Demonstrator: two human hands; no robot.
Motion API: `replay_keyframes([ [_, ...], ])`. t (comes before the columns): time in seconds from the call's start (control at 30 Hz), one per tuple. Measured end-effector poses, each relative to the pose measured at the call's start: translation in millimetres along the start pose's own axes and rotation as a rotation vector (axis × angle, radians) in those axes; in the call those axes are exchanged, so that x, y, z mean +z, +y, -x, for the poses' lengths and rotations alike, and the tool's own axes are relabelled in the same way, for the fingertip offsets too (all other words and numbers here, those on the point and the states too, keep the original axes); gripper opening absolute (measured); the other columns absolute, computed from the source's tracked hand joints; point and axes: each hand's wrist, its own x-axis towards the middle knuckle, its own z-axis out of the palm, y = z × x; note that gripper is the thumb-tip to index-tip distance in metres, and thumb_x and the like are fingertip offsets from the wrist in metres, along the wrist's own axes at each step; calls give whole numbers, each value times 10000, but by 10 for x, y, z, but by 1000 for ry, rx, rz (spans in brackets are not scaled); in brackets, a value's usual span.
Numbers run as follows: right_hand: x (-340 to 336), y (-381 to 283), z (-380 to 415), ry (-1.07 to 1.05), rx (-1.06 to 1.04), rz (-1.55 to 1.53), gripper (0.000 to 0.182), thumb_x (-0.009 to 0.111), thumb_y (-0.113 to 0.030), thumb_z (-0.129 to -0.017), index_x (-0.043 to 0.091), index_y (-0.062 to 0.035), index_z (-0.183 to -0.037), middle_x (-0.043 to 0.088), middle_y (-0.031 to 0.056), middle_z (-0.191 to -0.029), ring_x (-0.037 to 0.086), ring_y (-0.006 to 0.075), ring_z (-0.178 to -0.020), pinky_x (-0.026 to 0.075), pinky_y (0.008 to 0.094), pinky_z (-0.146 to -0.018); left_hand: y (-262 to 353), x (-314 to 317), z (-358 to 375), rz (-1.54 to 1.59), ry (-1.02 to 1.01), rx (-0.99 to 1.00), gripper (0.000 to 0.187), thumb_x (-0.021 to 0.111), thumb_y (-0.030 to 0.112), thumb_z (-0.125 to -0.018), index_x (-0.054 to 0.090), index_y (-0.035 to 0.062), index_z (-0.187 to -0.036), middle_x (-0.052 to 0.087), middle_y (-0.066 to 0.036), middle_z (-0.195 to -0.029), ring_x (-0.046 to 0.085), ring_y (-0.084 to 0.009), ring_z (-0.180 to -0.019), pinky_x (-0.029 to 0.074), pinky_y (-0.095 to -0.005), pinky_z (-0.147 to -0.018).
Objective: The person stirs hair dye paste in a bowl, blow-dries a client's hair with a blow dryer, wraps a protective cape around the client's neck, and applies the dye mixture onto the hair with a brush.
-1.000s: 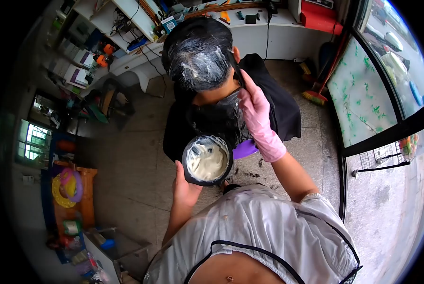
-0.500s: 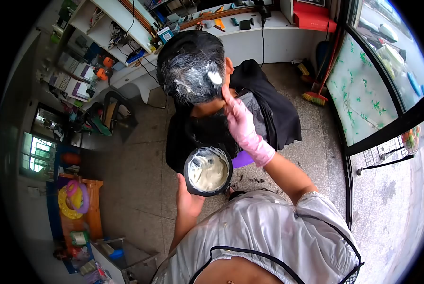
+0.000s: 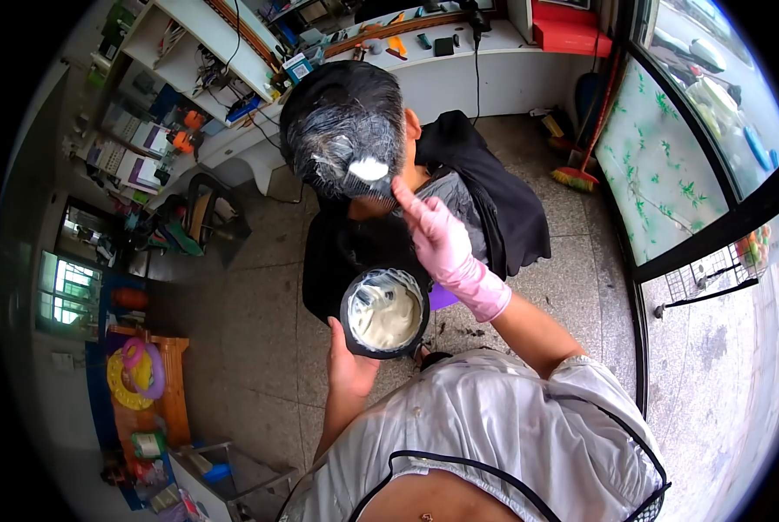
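Note:
A seated person's dark, wet-looking hair (image 3: 342, 113) has whitish cream on it, and a black cape (image 3: 516, 209) covers the shoulders. At the lower back of the head, my right hand (image 3: 442, 239), in a pink glove, has its fingers closed on a dark comb (image 3: 362, 186), its handle mostly hidden. A white lump of cream (image 3: 369, 169) sits at the comb. My left hand (image 3: 352, 361), bare, grips a black bowl (image 3: 423, 324) from its lower left side. Pale cream (image 3: 385, 313) lies inside the bowl, just behind the person's back.
Beyond the person runs a white counter (image 3: 507, 39) with small tools and a hanging cord. A broom (image 3: 574, 178) leans by the glass door (image 3: 668, 174) at right. Shelves (image 3: 159, 43) stand at upper left, a wooden piece of furniture (image 3: 174, 383) at lower left.
My right hand has moved slightly down, and the white lump is now lower and further left on the back of the head. The bowl has barely moved.

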Motion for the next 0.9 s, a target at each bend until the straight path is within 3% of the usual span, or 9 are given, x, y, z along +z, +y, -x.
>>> replay_keyframes([
  [0.07, 0, 99, -128, 327, -179, -415, 510, 488, 74, -801, 495, -137, -1265, 489, 67, -770, 506, 177, -651, 425, 238, -633, -8, 4, 7, -10, 12, 10, 627, 317, 518, -913, 354, 36, -1313, 422, -114, -1324, 426, -260, -1202, 360, -417, -990],
  [0.13, 3, 220, -328, 413, -110, -376, 480, 466, 113, -806, 501, -75, -1246, 485, 57, -753, 481, 143, -675, 417, 212, -679, -7, 6, 8, -22, 23, 21, 636, 314, 521, -913, 345, 28, -1313, 420, -114, -1323, 426, -255, -1201, 359, -413, -988],
  [0.33, 179, 234, 114, 202, -32, -187, 518, 490, 77, -811, 476, -133, -1284, 446, 30, -708, 463, 121, -631, 426, 207, -648, 9, 9, 24, 4, 27, 23, 629, 326, 517, -912, 348, 33, -1313, 417, -108, -1328, 424, -255, -1205, 362, -413, -987],
  [0.4, 71, 231, 113, 205, -59, -392, 494, 510, 45, -828, 459, -111, -1294, 463, 4, -724, 456, 103, -631, 425, 207, -627, 8, 12, 38, 17, 71, 58, 611, 338, 508, -912, 373, 43, -1307, 431, -109, -1322, 427, -258, -1204, 358, -410, -997],
  [0.47, -45, 69, -21, 212, 356, -921, 317, 455, -74, -914, 505, -64, -1227, 505, -29, -679, 420, 48, -490, 370, 172, -468, -3, -13, 39, -3, 57, 70, 611, 344, 509, -910, 371, 47, -1309, 428, -105, -1324, 427, -256, -1204, 361, -407, -996],
  [0.63, 48, 215, -93, 14, 513, -1152, 206, 429, -168, -943, 576, -26, -973, 541, 3, -580, 404, 42, -392, 307, 169, -378, 29, 23, 61, -15, 41, 73, 632, 323, 515, -915, 342, 29, -1318, 397, -116, -1343, 398, -253, -1225, 342, -401, -1005],
  [0.73, 53, 317, 149, -1, 584, -1099, 215, 425, -191, -947, 580, -43, -967, 531, -8, -549, 400, 53, -382, 285, 170, -364, 24, 33, 71, -15, 26, 68, 633, 316, 516, -916, 339, 30, -1321, 397, -117, -1343, 397, -254, -1225, 340, -403, -1006],
  [0.87, -68, 249, 25, 291, 408, -1028, 223, 434, -187, -944, 576, -30, -1018, 542, -6, -609, 382, 31, -404, 294, 157, -380, 40, 28, 66, -46, -18, 77, 634, 308, 516, -917, 331, 33, -1328, 395, -117, -1345, 393, -258, -1229, 338, -413, -1007],
  [0.9, -98, 266, -50, 295, 323, -987, 228, 440, -124, -936, 550, -43, -1119, 580, -19, -726, 448, 10, -529, 352, 120, -492, 40, 41, 76, -49, -15, 75, 634, 308, 516, -917, 331, 33, -1328, 395, -117, -1345, 393, -258, -1229, 338, -413, -1007],
])
